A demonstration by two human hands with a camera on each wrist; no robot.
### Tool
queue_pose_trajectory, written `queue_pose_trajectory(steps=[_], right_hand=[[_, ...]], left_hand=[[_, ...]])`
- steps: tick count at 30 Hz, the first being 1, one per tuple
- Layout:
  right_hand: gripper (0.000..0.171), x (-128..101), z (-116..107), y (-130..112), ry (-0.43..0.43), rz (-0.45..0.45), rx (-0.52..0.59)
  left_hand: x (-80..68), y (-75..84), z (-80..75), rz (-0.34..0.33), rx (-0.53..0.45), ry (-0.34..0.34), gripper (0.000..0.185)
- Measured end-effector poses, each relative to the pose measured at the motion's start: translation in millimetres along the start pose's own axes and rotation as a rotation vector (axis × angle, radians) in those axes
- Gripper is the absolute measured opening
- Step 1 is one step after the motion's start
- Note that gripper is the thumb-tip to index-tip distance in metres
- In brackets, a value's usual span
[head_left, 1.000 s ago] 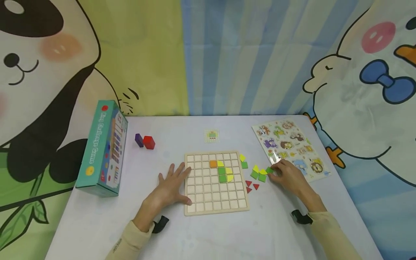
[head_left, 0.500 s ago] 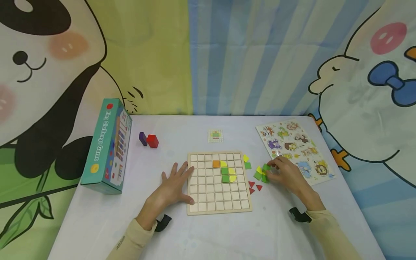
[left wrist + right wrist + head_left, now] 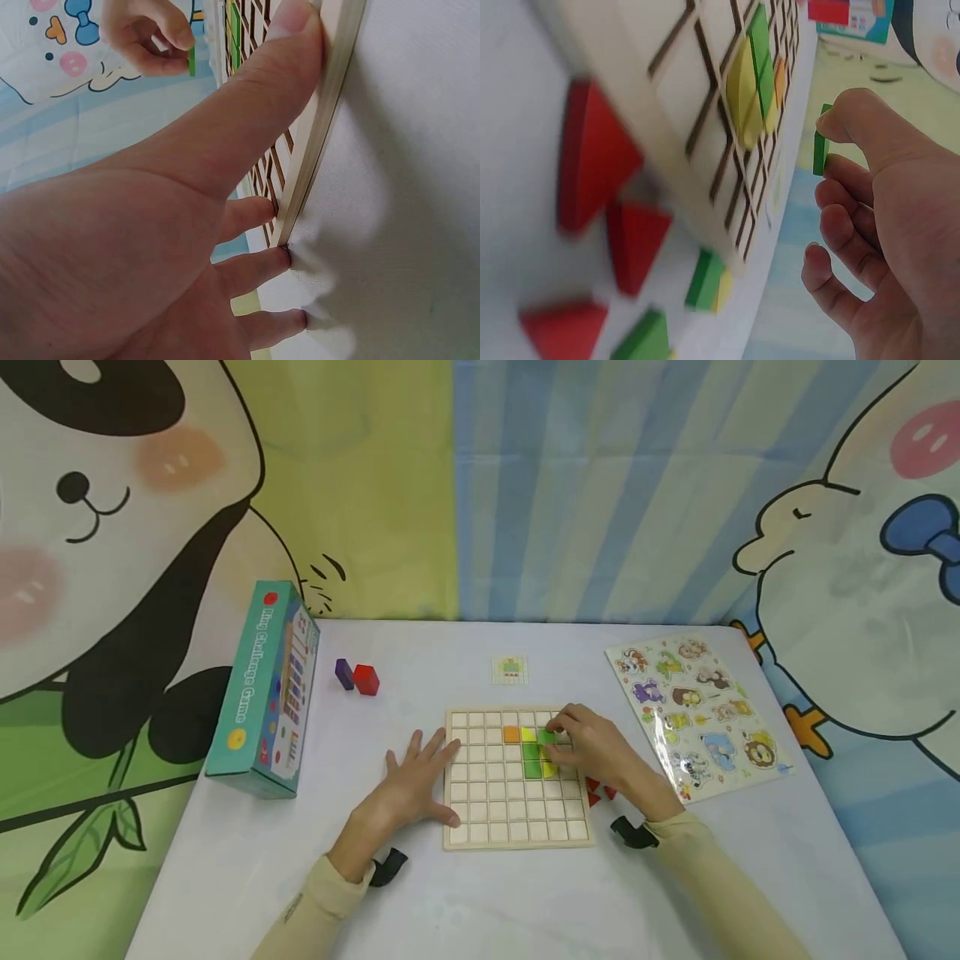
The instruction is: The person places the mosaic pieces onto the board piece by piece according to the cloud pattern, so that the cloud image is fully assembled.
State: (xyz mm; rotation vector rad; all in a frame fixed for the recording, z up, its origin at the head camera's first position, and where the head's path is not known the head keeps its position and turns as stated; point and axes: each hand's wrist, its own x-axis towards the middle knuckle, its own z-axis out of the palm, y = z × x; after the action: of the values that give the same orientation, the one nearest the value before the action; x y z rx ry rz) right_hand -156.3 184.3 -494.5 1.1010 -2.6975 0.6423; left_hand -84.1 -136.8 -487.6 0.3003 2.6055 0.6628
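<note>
A green square tile [image 3: 822,146] is pinched between the thumb and forefinger of my right hand [image 3: 600,750], above the gridded wooden board [image 3: 480,814]. In the right wrist view the tile hangs clear of the board's surface. On the board sit an orange tile [image 3: 511,734], a yellow tile [image 3: 528,734], green squares [image 3: 532,768] and yellow rounded pieces [image 3: 744,97], partly covered by my right hand in the head view. My left hand [image 3: 408,789] lies spread at the board's left edge, its thumb [image 3: 291,22] resting on the frame.
Red triangles [image 3: 604,154] and more green tiles [image 3: 705,281] lie right of the board. A small pattern card [image 3: 510,669] is behind it. Purple [image 3: 344,674] and red blocks [image 3: 366,679] stand near a teal game box [image 3: 262,693]. An animal puzzle board [image 3: 697,710] lies at right.
My right hand has moved left from the loose pieces to over the board, carrying a green square tile. My left hand stays at the board's edge. The head view has shifted slightly.
</note>
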Motion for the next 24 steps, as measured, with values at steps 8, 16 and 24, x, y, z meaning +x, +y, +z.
queue_pose_trajectory(steps=[8,16,24], right_hand=[[0.022,6,24,-17,-0.050,-0.049,-0.010],[0.024,13,32,-24,-0.069,-0.095,0.006],[0.028,15,35,-25,-0.063,-0.085,-0.004]], left_hand=[[-0.5,1.4,6.0,0.013,-0.019,-0.004,0.120],[-2.1,0.5,3.5,-0.002,-0.018,0.005,0.119],[-2.2,-0.7,0.0,-0.002,-0.011,0.004,0.120]])
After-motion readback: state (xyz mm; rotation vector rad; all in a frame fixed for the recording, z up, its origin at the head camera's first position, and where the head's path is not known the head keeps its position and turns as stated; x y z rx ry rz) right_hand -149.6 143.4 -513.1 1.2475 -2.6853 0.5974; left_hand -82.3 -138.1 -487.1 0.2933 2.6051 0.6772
